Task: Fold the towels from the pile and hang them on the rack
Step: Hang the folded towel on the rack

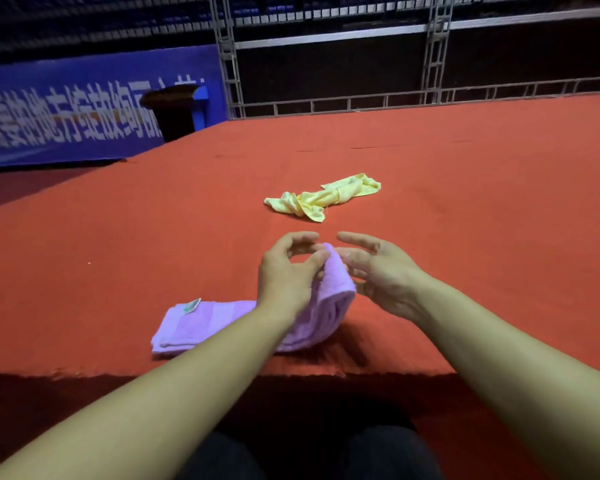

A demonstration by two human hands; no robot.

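On red cloth, left hand [284, 271] pinching purple towel [222, 323], label [192, 305] unreadable; right hand [378, 271] loose.

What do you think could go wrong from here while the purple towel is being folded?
1. Only the left hand pinches the raised end of the purple towel; the right hand is open beside it, so the fold may flop open.
2. The towel lies near the front edge of the red surface and might slide off.
3. The yellow towel lies crumpled farther back, and no rack is visible.
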